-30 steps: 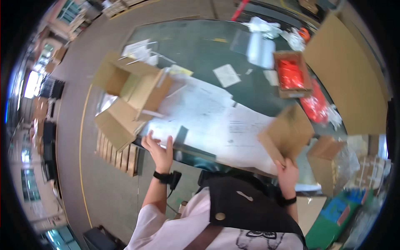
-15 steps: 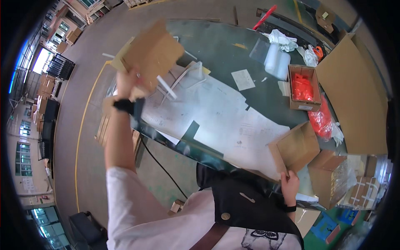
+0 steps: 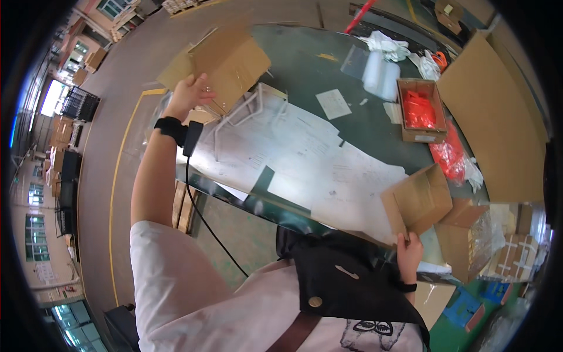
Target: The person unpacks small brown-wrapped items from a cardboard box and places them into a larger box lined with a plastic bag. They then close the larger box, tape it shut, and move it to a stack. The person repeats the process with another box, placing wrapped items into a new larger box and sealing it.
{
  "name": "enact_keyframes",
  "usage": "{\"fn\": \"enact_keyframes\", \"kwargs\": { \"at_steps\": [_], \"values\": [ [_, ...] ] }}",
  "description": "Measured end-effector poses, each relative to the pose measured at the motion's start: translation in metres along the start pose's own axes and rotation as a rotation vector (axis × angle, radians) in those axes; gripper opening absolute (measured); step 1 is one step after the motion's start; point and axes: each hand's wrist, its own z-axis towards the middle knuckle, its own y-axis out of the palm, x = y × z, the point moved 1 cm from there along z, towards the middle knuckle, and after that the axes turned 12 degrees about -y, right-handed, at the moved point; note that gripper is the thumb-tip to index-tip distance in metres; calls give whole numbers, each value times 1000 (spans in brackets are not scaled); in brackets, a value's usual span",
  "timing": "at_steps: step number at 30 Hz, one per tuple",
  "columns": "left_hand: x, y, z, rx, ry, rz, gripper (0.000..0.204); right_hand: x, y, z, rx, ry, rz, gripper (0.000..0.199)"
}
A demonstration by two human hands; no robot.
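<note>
Left hand [image 3: 189, 97] is raised out over the far-left corner of the worktop [image 3: 305, 76], fingers curled onto the near edge of a brown cardboard box [image 3: 226, 64] — a closed grasp on the flap, thumb side hidden, so I judge the box is held up by that one edge, which would explain its tilt, with its flaps hanging loose. A black wrist strap [image 3: 171, 128] sits just below that hand, with a small black unit clipped to it and a cable [image 3: 205, 217] trailing down toward the body. Under the lifted box lies a white bent-tube frame [image 3: 246, 114] on large white paper sheets [image 3: 293, 158] that cover the near half of the worktop.

Right hand [image 3: 409, 255] is at the near-right edge of the worktop, fingers closed round the lower corner of a second cardboard box [image 3: 417, 199] — this one folded flat or only partly open, propped upright against the edge, likely to keep it ready and off the papers. Beside it, past the worktop's right end, stand more brown cartons [image 3: 463, 240], some under clear film.

Farther across the worktop from the paper sheets, an open box of red packets [image 3: 417, 110] sits with loose red bags [image 3: 448, 155] spilling near it. A roll of clear wrap [image 3: 380, 73] and crumpled white rags [image 3: 384, 44] lie beyond, and a big flat cardboard sheet [image 3: 498, 123] leans over the right end.
</note>
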Motion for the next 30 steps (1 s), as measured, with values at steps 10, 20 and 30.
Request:
{"fn": "enact_keyframes", "kwargs": {
  "at_steps": [10,20,30],
  "values": [
    [-107,65,-92,71,278,242,24,14,-8,9,62,18,18,31],
    [-204,204,-227,-141,411,625,29,-14,-1,15,210,75,253,52],
    [-100,202,-207,-90,570,491,4,-14,19,-40,-320,-336,249,26]
  ]
}}
